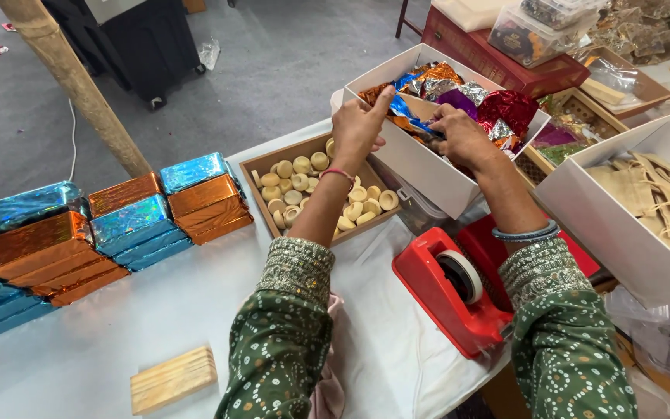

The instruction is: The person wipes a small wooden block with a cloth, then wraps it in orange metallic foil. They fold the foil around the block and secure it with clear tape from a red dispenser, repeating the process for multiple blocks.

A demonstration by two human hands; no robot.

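Here your left hand and right hand meet over the white box of foil wrappers, fingers of both pinched on a blue foil wrapper stretched between them, just above the wooden tray of small round clay cups, with the red tape dispenser nearer you.

A grey carpeted floor stretches behind the white-covered worktop. A slanting pale wooden pole rises from the floor beside a black wheeled case. Even daylight fills the room.
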